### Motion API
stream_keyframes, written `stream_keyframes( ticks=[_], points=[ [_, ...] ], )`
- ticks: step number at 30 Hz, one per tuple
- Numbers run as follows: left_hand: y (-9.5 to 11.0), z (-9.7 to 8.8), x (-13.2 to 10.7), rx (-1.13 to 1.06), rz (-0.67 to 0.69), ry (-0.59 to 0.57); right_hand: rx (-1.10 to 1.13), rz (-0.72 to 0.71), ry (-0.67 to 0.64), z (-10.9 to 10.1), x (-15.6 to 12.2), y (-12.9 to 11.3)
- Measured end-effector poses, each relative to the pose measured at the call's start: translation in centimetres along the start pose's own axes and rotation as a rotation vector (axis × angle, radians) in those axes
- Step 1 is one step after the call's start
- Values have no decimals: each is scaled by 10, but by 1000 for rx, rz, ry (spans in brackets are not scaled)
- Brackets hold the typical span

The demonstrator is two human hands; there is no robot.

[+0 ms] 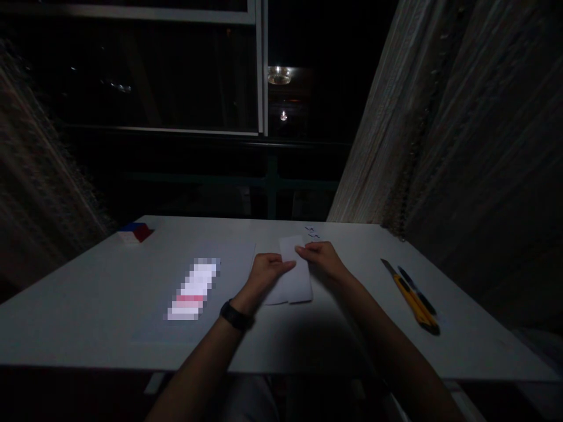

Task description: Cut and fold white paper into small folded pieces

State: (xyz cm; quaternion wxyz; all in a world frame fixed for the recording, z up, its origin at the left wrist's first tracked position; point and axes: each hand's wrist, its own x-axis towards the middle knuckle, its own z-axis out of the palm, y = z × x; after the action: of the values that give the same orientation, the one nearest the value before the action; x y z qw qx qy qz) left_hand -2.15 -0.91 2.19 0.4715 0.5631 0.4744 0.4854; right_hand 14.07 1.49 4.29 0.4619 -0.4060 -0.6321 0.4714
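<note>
Between my hands is a folded sheet of white paper (pixel 298 281), held a little above the table in the middle of the head view. My left hand (pixel 268 271) grips its left edge, the thumb lying across the front. On the upper right edge, my right hand (pixel 323 258) pinches the paper between thumb and fingers. A dark band circles my left wrist. Most fingers behind the paper are hidden. The lower edge of the paper looks uneven, with a split near its middle.
On the white table (pixel 352 346) lie a yellow box cutter (pixel 413 302) with its blade out and a dark pen (pixel 416 288) at right. A bright, blurred-out phone-like screen (pixel 193 290) is at left. A coloured puzzle block (pixel 135 232) and small dark-marked pieces (pixel 312 233) sit farther back.
</note>
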Motion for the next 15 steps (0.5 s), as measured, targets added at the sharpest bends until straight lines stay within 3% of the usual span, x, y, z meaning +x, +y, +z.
stream_keyframes(
  ticks=[3, 5, 11, 15],
  points=[
    [-2, 0, 0, -120, -95, -62, 123, 161, 7, 3, 3, 9],
    [-2, 0, -1, -174, -115, -45, 157, 227, 0, 4, 4, 13],
    [-4, -1, 3, -230, -204, -49, 162, 336, -38, 4, 5, 21],
    [-10, -3, 6, -251, -240, 21, 171, 411, -86, 3, 6, 27]
  ],
)
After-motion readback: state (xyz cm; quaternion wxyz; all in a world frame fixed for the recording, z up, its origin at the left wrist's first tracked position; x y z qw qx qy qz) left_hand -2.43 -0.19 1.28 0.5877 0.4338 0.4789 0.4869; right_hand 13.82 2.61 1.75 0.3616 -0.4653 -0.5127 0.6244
